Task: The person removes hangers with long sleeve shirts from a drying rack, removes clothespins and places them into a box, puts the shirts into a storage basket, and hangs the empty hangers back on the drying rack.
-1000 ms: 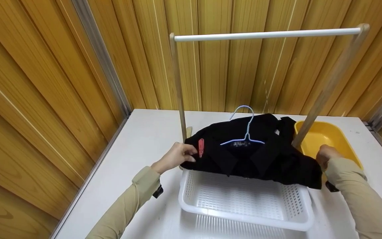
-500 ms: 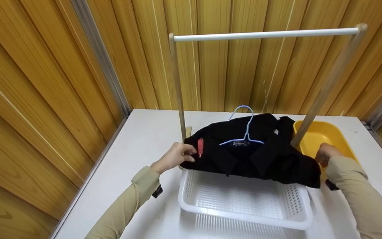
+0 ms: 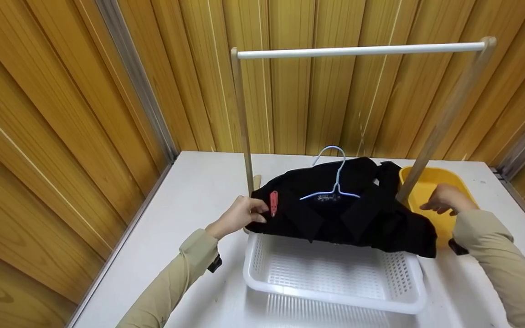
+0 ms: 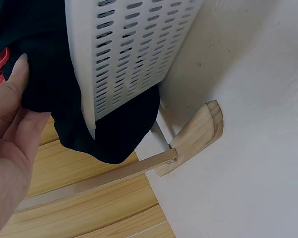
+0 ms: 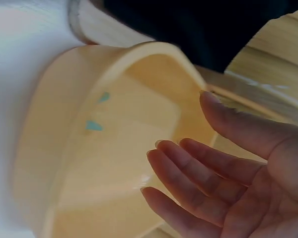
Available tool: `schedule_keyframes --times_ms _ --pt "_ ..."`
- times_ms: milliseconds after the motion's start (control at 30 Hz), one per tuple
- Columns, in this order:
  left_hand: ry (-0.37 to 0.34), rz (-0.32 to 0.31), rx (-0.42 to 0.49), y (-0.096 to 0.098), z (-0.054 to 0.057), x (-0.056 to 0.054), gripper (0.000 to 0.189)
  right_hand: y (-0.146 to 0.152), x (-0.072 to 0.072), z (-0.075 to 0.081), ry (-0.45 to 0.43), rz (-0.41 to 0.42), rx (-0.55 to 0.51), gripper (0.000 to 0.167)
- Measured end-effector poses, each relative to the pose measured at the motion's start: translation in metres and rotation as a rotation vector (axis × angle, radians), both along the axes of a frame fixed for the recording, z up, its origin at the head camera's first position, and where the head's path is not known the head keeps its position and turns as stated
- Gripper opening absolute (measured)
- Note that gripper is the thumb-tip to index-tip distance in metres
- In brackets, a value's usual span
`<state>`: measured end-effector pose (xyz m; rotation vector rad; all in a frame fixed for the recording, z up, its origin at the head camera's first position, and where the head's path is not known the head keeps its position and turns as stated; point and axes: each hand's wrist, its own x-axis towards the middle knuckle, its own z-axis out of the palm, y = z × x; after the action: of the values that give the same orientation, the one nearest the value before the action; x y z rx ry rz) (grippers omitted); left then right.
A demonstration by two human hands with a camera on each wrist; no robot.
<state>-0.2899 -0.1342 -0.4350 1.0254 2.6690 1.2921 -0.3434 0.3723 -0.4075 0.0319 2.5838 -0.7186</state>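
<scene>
A black collared shirt [image 3: 362, 223] lies across the back of the white basket, with a blue hanger [image 3: 337, 182] at its neck. A red clothespin [image 3: 274, 203] sits on the shirt's left shoulder. Beside it my left hand [image 3: 240, 214] pinches the shirt's edge between thumb and fingers, which the left wrist view shows close up on the black cloth [image 4: 47, 74]. My right hand [image 3: 449, 199] is over the yellow basin [image 3: 465, 184] with fingers spread and nothing in them. Two small teal pieces [image 5: 94, 125] show in the basin in the right wrist view.
The white perforated basket [image 3: 335, 298] stands in front on the white table [image 3: 189, 182]. A drying rack rises behind it, with a white bar [image 3: 358, 50] and wooden posts [image 3: 244, 118]. Its wooden foot [image 4: 196, 134] rests on the table. Wood-panelled walls [image 3: 290, 100] enclose the back and sides.
My right hand has moved slightly up and left over the yellow basin, and its curled fingers have spread. The left hand stays at the shirt's edge. The head view has shifted slightly.
</scene>
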Motion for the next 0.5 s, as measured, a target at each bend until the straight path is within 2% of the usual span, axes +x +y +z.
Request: schedule_keyframes --times_ms 167,400,500 --pt "-0.016 0.000 0.014 0.000 0.000 0.001 0.015 -0.007 0.006 0.014 0.066 0.065 -0.027 0.055" --pt "-0.003 0.005 0.001 -0.001 0.000 0.001 0.015 -0.029 0.015 0.026 0.173 0.151 -0.012 0.034" --pt "-0.002 0.012 -0.001 0.000 0.000 0.001 0.015 -0.039 0.019 0.028 0.227 0.155 -0.009 0.029"
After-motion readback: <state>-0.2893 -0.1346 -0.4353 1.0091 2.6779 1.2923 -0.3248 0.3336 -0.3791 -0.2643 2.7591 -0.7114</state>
